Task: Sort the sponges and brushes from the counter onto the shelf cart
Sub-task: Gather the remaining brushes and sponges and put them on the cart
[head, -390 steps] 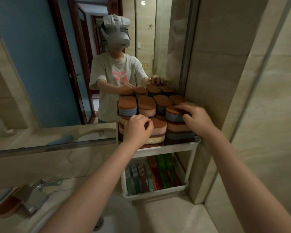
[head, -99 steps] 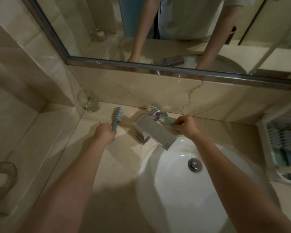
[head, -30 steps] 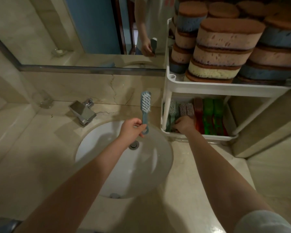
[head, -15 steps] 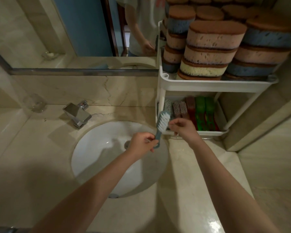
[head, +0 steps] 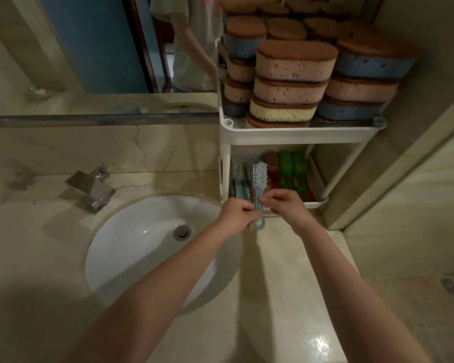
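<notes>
- Head view: the left hand (head: 236, 214) and right hand (head: 284, 205) both pinch the handle of a light-blue plastic scrubbing brush (head: 259, 180).
- Its bristled head points into the lower tier of the white plastic shelf cart (head: 299, 133), over the coloured brushes (head: 286, 175) lying there.
- Stacked oval brown-topped sponges (head: 294, 66) fill the upper tier.
- The cart stands on the beige marble bench (head: 286, 284), beside the white round basin (head: 142, 247).

At the frame's centre the left grip (head: 234, 214) and right grip (head: 286, 205) both pinch the handle of a blue brush (head: 260, 175), its bristled head reaching into the lower tray of the white shelf cart (head: 286, 133), beneath stacked sponges (head: 294, 74) and right of the sink (head: 142, 247).
</notes>
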Motion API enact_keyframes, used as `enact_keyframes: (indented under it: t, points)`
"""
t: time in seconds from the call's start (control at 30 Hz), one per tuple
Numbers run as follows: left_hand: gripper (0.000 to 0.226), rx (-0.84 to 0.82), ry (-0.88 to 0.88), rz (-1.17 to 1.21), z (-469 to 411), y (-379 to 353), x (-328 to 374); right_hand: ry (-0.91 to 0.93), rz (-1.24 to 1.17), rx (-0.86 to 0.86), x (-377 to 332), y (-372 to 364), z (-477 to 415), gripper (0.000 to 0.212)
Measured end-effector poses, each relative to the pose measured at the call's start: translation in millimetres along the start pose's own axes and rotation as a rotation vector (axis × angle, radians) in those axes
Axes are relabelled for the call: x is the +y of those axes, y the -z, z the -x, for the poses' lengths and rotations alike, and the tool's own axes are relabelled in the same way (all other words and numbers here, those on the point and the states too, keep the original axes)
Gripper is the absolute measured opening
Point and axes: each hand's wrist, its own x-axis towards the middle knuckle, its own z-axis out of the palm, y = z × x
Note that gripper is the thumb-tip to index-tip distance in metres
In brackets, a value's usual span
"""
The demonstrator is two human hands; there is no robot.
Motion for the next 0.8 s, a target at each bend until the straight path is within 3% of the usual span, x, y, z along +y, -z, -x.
enact_keyframes:
  t: [0.1, 0.23, 0.3, 0.4, 0.57, 0.8]
  points:
    - [0.018, 0.043, 0.009, -0.014, 0, 12, -2, -0.03, -0.019, 0.04, -1, -4, -16, 0.022]
    - [0.012, 0.313, 0.029, -0.043, -6, 40, -7, -0.134, 0.037, 0.167, 4, -4, -61, 0.024]
    - [0.022, 0.377, 0.02, -0.042, -11, 53, -1, -0.164, 0.059, 0.199, 7, -7, -85, 0.016]
    - [0.032, 0.327, 0.018, -0.018, -21, 62, 10, -0.201, 0.184, 0.174, 10, -16, -107, 0.017]
    - [0.013, 0.341, -0.013, 0.035, -28, 59, 9, -0.216, 0.472, 0.063, 19, -26, -115, 0.024]
    - [0.026, 0.327, 0.01, 0.02, -31, 60, 6, -0.223, 0.598, 0.079, 23, -27, -106, 0.023]
